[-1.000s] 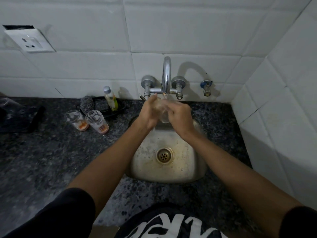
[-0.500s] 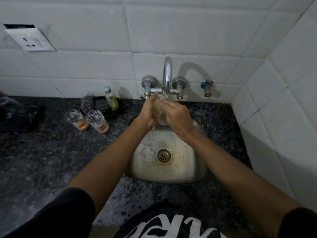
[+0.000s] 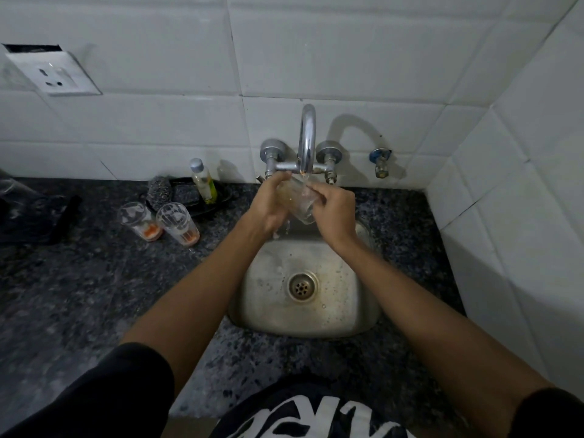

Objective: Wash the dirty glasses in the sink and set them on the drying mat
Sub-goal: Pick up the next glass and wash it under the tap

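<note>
sleeves: short black fabric sleeves, ending above the elbows, well back from the grip
forearms: bare
shirt front: black fabric with large white lettering

Both bare forearms reach forward from short black sleeves and converge toward the middle, the wrists nearly meeting. The left hand is turned with its back toward the camera, fingers curled inward and the thumb raised at the top, its grip wrapped around the left side of a clear glass. The right hand comes in from the other side, knuckles up, wrist bent slightly downward, fingers folded over the right side of the same glass with the fingertips pointing left. The two hands sit close together, the glass tilted between them, both elbows held well apart and low.
</note>
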